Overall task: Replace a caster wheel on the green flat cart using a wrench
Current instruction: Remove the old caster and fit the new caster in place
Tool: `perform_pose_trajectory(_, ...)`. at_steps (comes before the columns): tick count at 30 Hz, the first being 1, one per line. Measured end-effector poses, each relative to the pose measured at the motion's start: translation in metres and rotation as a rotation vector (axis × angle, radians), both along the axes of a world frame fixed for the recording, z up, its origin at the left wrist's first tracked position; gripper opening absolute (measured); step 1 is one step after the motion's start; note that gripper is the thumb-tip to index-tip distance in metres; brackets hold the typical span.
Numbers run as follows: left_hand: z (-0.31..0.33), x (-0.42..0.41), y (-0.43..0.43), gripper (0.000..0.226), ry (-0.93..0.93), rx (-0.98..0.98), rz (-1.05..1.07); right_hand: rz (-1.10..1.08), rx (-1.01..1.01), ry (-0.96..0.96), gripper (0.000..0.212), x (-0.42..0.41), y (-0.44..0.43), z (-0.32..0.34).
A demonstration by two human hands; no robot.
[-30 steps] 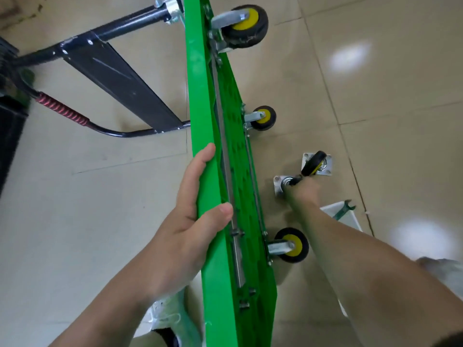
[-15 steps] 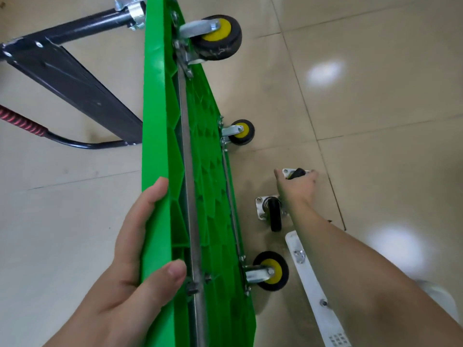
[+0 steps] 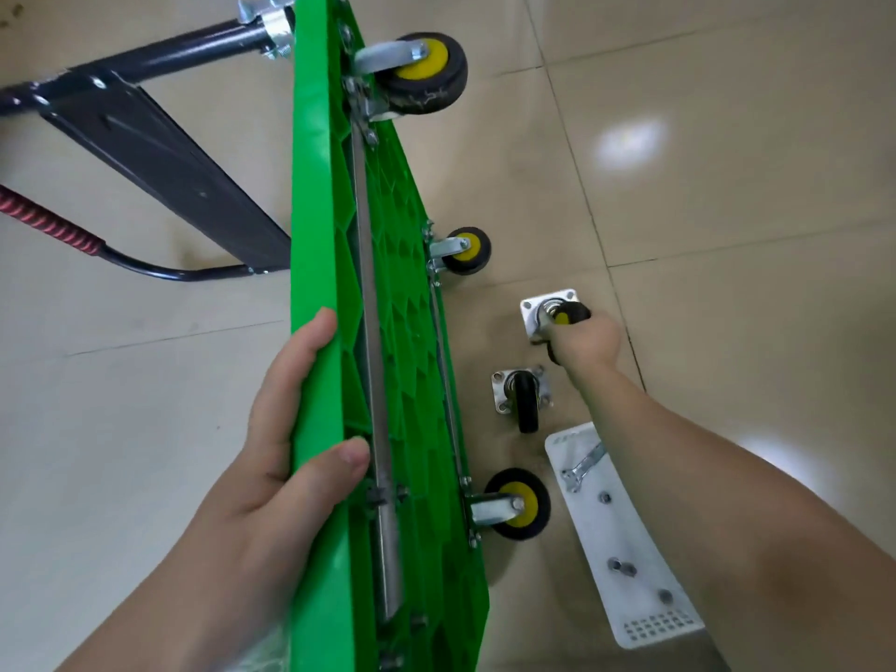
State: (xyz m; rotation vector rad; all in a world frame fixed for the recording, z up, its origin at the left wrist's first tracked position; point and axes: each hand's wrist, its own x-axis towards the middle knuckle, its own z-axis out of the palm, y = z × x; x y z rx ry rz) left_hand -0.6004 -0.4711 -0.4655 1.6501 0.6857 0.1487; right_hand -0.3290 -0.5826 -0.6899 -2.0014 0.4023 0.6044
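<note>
the left hand (image 3: pixel 271 477) grasps the long edge of the green flat cart (image 3: pixel 315 186): its fingers (image 3: pixel 303 351) curl over the smooth face and the thumb (image 3: pixel 342 460) presses on the ribbed underside. the right hand (image 3: pixel 586 344), its back turned up, is clenched around one loose caster wheel (image 3: pixel 550 312). the square metal plate of this caster points toward 11 o'clock. i cannot tell if it is lifted off the tiled floor (image 3: pixel 727 211).

the cart stands on its side and runs from 12 to 6 o'clock through the middle of the view. three mounted casters (image 3: pixel 516 504) with yellow hubs stick out from it toward 3 o'clock: one far, one in the middle, one near.

a second loose caster (image 3: pixel 521 397) lies on the floor, just at 7 o'clock from the right hand and apart from it. at 6 o'clock from this one lies one white tray (image 3: pixel 630 618). on it i count one wrench (image 3: pixel 582 465) and four small metal fasteners (image 3: pixel 604 498), two of them touching.

at 9 o'clock from the cart its black handle (image 3: pixel 160 55) spreads over the floor, with one red grip (image 3: pixel 53 225).
</note>
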Motion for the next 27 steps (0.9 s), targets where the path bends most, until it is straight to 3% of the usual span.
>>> perform_pose_trajectory(8,0.015,-0.006,-0.008,0.066,0.017,-0.026,0.015,-0.042,0.224,0.05,0.041,-0.031,-0.028,0.084)
perform_pose_trajectory(12,0.016,-0.007,-0.016,0.066,0.031,-0.014,0.025,0.109,0.225,0.1,0.071,-0.055,-0.059,0.146)
perform_pose_trajectory(19,0.028,-0.018,-0.023,0.088,0.108,-0.032,0.006,0.356,0.321,0.048,0.042,-0.123,-0.116,0.241)
perform_pose_trajectory(23,0.029,-0.038,-0.026,0.089,0.082,-0.057,-0.011,0.431,0.359,0.063,0.053,-0.169,-0.142,0.262)
perform_pose_trajectory(27,0.035,-0.062,-0.039,0.088,0.083,-0.075,-0.036,0.545,0.4,0.089,0.049,-0.215,-0.167,0.265)
